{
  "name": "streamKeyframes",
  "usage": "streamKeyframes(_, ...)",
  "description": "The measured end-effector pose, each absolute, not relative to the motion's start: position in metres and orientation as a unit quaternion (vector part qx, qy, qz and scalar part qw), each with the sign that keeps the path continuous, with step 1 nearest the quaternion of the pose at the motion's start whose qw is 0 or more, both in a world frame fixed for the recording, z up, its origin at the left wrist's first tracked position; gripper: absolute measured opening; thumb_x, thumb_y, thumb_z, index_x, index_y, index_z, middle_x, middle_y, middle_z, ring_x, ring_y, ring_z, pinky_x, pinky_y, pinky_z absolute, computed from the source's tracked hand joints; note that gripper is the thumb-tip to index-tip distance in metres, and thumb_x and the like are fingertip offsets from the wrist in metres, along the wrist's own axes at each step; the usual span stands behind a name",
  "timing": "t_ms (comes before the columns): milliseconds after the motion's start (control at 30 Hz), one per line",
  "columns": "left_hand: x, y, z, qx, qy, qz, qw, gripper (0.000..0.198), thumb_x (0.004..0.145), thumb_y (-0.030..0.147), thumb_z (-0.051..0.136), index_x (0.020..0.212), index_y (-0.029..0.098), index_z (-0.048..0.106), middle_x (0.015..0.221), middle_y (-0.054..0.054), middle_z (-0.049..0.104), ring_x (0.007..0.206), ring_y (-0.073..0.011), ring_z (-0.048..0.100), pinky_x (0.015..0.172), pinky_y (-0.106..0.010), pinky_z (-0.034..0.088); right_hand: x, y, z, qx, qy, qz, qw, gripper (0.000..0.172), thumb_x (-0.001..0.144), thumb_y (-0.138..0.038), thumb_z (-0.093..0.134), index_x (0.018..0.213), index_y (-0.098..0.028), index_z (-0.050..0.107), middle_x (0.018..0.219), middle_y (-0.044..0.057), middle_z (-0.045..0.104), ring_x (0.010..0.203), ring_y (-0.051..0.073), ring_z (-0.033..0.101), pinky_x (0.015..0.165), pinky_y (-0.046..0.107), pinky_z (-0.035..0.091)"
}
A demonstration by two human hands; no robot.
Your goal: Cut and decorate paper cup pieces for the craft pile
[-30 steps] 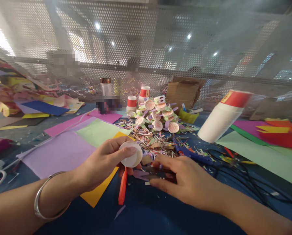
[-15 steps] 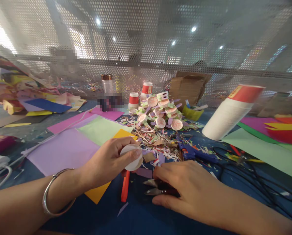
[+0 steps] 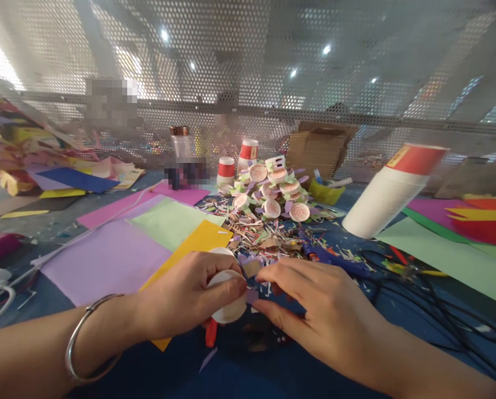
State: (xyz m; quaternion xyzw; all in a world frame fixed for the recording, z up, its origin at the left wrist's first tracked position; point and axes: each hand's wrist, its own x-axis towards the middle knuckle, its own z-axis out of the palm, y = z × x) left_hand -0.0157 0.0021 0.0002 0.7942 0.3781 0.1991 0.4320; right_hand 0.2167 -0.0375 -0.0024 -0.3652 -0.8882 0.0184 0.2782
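Near the middle front, my left hand [image 3: 189,291] grips a small white paper cup piece [image 3: 228,302] between thumb and fingers. My right hand [image 3: 310,305] is just to its right, thumb and fingers apart, its fingertips close to a small purple paper scrap [image 3: 252,296] beside the cup piece. Dark scissors [image 3: 260,337] lie on the table below the right hand, blurred. A red marker [image 3: 210,332] shows partly under my left hand. Beyond the hands is a heap of cup pieces [image 3: 271,209] with purple and green paper tabs.
Paper shreds [image 3: 268,238] cover the middle, beside a blue glue gun [image 3: 335,259] and black cables [image 3: 422,299]. A tall cup stack [image 3: 381,199] leans at right. Purple paper [image 3: 106,260] and orange paper [image 3: 206,235] lie left. Cardboard [image 3: 318,147] stands behind.
My right hand has let go of the scissors and moved up beside the cup piece. My left hand has brought the piece slightly lower, and more orange paper shows.
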Motion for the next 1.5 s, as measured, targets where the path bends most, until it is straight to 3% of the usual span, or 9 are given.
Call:
streamKeyframes(133, -0.013, -0.002, 0.001, 0.78, 0.388, 0.159, 0.465, 0.024, 0.094, 0.034, 0.057, 0.08, 0.016, 0.064, 0.067, 0.002, 0.06, 0.058, -0.0082, 0.055, 0.049, -0.015, 0.041, 0.212, -0.036, -0.006, -0.351, -0.894, 0.05, 0.272, 0.008, 0.1, -0.023, 0.058, 0.098, -0.019, 0.064, 0.087, 0.001, 0.071, 0.077, 0.017, 0.067, 0.07, 0.03, 0.048)
streamKeyframes(367, -0.012, -0.001, 0.0, 0.699, 0.367, 0.152, 0.594, 0.033, 0.09, 0.049, 0.064, 0.088, 0.016, 0.062, 0.069, 0.001, 0.062, 0.048, -0.0094, 0.059, 0.042, -0.016, 0.047, 0.212, -0.035, -0.003, -0.354, -0.885, 0.127, 0.273, 0.012, 0.102, -0.019, 0.055, 0.099, -0.018, 0.066, 0.086, 0.001, 0.07, 0.075, 0.013, 0.065, 0.07, 0.026, 0.046)
streamKeyframes(733, -0.012, -0.002, 0.002, 0.702, 0.354, 0.165, 0.596, 0.033, 0.094, 0.049, 0.059, 0.087, 0.017, 0.06, 0.069, 0.002, 0.062, 0.049, -0.0085, 0.058, 0.042, -0.015, 0.048, 0.211, -0.035, -0.004, -0.35, -0.883, 0.134, 0.283, 0.015, 0.101, -0.016, 0.053, 0.093, -0.017, 0.067, 0.08, 0.001, 0.067, 0.07, 0.012, 0.061, 0.066, 0.024, 0.044)
streamKeyframes(967, -0.014, 0.003, 0.002, 0.748, 0.367, 0.181, 0.523, 0.034, 0.094, 0.045, 0.059, 0.079, 0.015, 0.062, 0.067, 0.001, 0.057, 0.052, -0.0079, 0.053, 0.041, -0.013, 0.042, 0.223, -0.032, -0.001, -0.372, -0.875, 0.098, 0.293, 0.019, 0.102, -0.016, 0.052, 0.092, -0.017, 0.068, 0.08, 0.002, 0.067, 0.072, 0.013, 0.061, 0.07, 0.025, 0.044)
streamKeyframes(1200, -0.013, 0.005, 0.0, 0.7, 0.396, 0.209, 0.556, 0.043, 0.093, 0.057, 0.059, 0.091, 0.015, 0.065, 0.069, -0.002, 0.066, 0.051, -0.0091, 0.056, 0.04, -0.014, 0.042, 0.234, -0.02, 0.003, -0.443, -0.871, 0.055, 0.206, 0.026, 0.102, -0.023, 0.051, 0.084, -0.018, 0.07, 0.076, 0.003, 0.067, 0.07, 0.016, 0.063, 0.065, 0.028, 0.043)
streamKeyframes(1500, -0.011, 0.003, 0.001, 0.673, 0.39, 0.244, 0.578, 0.031, 0.092, 0.046, 0.064, 0.095, 0.016, 0.059, 0.069, 0.0, 0.065, 0.049, -0.0074, 0.054, 0.039, -0.013, 0.041, 0.234, -0.019, -0.001, -0.455, -0.869, 0.054, 0.188, 0.024, 0.101, -0.023, 0.052, 0.096, -0.018, 0.075, 0.087, 0.006, 0.071, 0.08, 0.021, 0.068, 0.072, 0.032, 0.048)
